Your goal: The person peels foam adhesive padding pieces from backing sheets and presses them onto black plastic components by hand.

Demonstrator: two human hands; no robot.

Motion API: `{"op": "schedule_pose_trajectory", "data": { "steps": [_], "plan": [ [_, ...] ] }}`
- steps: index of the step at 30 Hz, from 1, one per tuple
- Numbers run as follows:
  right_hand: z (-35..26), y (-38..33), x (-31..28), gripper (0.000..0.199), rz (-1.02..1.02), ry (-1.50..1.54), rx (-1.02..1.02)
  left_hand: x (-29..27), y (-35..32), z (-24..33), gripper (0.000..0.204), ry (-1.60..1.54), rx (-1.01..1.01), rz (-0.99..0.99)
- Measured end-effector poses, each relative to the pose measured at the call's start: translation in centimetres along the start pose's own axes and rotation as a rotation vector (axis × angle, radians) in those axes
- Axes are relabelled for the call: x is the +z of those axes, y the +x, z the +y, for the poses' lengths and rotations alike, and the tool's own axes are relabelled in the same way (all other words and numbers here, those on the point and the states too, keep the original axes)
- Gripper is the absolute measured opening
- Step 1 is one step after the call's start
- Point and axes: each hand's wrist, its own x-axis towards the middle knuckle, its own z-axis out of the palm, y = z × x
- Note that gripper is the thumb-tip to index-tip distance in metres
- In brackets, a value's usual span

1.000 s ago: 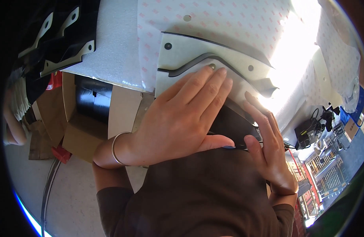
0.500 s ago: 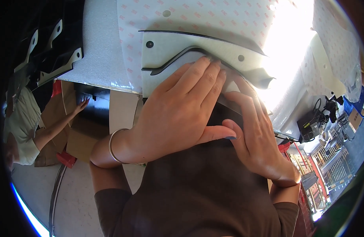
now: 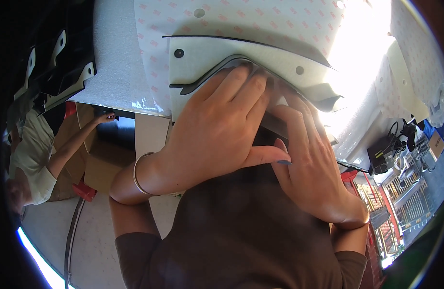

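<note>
Both hands lie flat and spread, grasping nothing. The left hand (image 3: 217,130) and right hand (image 3: 308,164) press side by side on the white panel's (image 3: 207,55) near edge — likely smoothing a layer down onto it. The panel rests on dotted sheet (image 3: 260,19) over the worktop (image 3: 111,72). Beyond the panel, bare sheet leaves room; left of it — a co-worker's arm (image 3: 77,139) reaches into a cardboard box (image 3: 104,164).
</note>
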Motion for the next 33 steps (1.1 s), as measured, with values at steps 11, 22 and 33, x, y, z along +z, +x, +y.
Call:
{"op": "schedule_pose_trajectory", "data": {
  "steps": [11, 22, 33],
  "plan": [
    [0.6, -0.5, 1.1, 0.037, 0.140, 0.106, -0.010, 0.7, -0.4, -0.3, 0.071, 0.001, 0.038, 0.031],
    [1.2, -1.9, 2.0, 0.032, 0.179, 0.047, 0.018, 0.8, -0.2, 0.0, 0.067, -0.137, 0.048, 0.063],
    [2.9, -3.9, -0.1, 0.025, 0.088, -0.164, 0.134, 0.8, -0.4, 1.4, 0.064, 0.098, -0.153, 0.071]
  ]
}}
